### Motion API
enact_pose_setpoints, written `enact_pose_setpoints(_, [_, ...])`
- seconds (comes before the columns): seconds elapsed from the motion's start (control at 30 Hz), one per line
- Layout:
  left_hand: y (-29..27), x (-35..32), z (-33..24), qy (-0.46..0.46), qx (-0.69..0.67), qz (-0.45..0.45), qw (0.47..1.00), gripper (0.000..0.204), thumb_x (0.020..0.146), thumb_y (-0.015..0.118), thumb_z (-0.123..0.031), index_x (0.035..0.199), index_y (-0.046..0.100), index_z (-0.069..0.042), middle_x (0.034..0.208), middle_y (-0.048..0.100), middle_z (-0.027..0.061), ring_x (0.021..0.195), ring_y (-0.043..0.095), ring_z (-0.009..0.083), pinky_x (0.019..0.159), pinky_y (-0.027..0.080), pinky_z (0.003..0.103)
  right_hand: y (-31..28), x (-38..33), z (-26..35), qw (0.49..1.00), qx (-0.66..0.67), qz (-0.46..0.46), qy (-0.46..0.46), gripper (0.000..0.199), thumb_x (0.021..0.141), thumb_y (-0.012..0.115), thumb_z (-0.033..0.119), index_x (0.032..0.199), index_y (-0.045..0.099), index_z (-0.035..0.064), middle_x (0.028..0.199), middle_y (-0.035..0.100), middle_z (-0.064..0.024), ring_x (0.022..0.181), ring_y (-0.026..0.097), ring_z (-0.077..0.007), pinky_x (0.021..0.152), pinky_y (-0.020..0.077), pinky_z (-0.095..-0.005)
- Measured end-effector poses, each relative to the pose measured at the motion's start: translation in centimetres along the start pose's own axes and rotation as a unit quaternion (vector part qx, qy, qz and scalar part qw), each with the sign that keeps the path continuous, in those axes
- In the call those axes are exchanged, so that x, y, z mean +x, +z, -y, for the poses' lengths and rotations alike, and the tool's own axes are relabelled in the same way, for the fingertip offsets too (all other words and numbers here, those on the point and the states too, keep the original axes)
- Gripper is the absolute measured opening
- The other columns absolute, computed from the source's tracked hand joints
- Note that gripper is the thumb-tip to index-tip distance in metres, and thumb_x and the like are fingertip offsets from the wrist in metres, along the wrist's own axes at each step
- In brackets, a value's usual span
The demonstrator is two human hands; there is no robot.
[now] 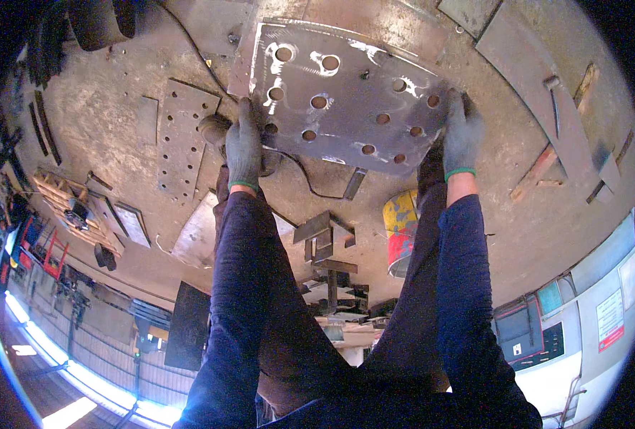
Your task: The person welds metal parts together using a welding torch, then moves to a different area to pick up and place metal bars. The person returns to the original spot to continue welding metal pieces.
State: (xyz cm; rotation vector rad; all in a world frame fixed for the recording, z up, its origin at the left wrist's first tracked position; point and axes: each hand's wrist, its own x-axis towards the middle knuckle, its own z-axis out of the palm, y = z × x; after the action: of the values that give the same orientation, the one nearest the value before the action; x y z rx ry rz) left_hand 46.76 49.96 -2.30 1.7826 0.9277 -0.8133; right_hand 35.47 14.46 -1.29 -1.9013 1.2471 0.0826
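Note:
A grey steel plate (353, 89) with several round holes and bright, scuffed patches is at the top middle. My left hand (244, 146), in a grey glove with a green cuff, is closed on its left edge. At the plate's right edge, my right hand (465, 136) is closed on it in a matching glove. The fingers beneath the plate are hidden on both sides. Beside my left hand is a dark rounded thing (214, 129) that I cannot make out. A black cable (307, 177) runs on the floor below the plate.
Another drilled plate (181, 139) lies on the floor at left. Between my legs are welded metal pieces (325, 236), with a yellow and red bucket (401, 225) by my right leg. A wooden pallet (64, 204) lies farther left; a long metal sheet (539, 86) and wood strips (535, 171) lie right.

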Motion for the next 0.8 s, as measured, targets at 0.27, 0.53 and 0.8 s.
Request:
enact_pose_setpoints(0.27, [2.4, 0.2, -0.9, -0.011, -0.104, -0.016, 0.994, 0.041, 0.103, 0.053, -0.059, 0.096, 0.055, -0.018, 0.067, 0.046, -0.0057, 0.05, 0.041, 0.0081, 0.045, 0.031, 0.028, -0.5, 0.0, 0.7, 0.998, 0.023, -0.008, 0.052, 0.045, 0.103, 0.059, 0.028, 0.128, 0.066, -0.0085, 0.124, 0.072, -0.0197, 0.111, 0.065, -0.023, 0.098, 0.049, -0.0344])
enact_pose_setpoints(0.53, [2.8, 1.7, 0.8, 0.06, 0.017, -0.171, 0.983, 0.054, 0.106, 0.032, -0.06, 0.119, 0.056, -0.013, 0.102, 0.059, 0.0053, 0.088, 0.06, 0.0231, 0.07, 0.053, 0.043, -0.1, 1.4, -2.2, 0.992, 0.11, -0.025, 0.059, 0.038, 0.099, 0.066, 0.027, 0.122, 0.065, -0.0028, 0.123, 0.069, -0.0182, 0.113, 0.065, -0.0319, 0.099, 0.0485, -0.0405])
enact_pose_setpoints(0.8, [5.6, 1.9, 0.4, 0.09, 0.048, -0.199, 0.975, 0.062, 0.108, 0.017, -0.057, 0.133, 0.052, -0.012, 0.119, 0.058, 0.0126, 0.105, 0.063, 0.034, 0.082, 0.058, 0.054, -1.8, 3.4, -2.3, 0.993, 0.052, 0.031, 0.103, 0.036, 0.093, 0.072, 0.026, 0.116, 0.065, -0.0009, 0.11, 0.071, -0.0143, 0.101, 0.067, -0.0298, 0.092, 0.0512, -0.0404])
